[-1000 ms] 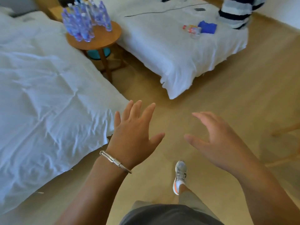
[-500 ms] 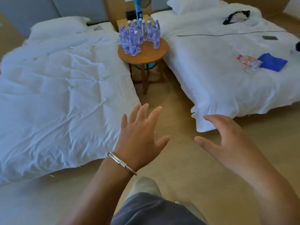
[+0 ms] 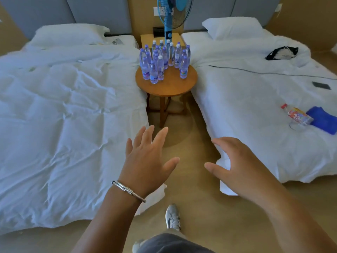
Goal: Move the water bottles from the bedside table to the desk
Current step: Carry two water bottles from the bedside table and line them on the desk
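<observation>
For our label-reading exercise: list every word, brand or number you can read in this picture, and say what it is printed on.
Water bottles on the round bedside table: blue label lettering, cut off and blurred; no whole word reads.
Colourful bottle on the right bed: print too blurred to read.
Nothing else legible.

Water bottles [image 3: 164, 60]: clear plastic, purple-blue labels, caps mostly purple, a few white. All upright, packed in a tight cluster on the far half of the round wooden bench [image 3: 166, 84] ahead of me.
</observation>
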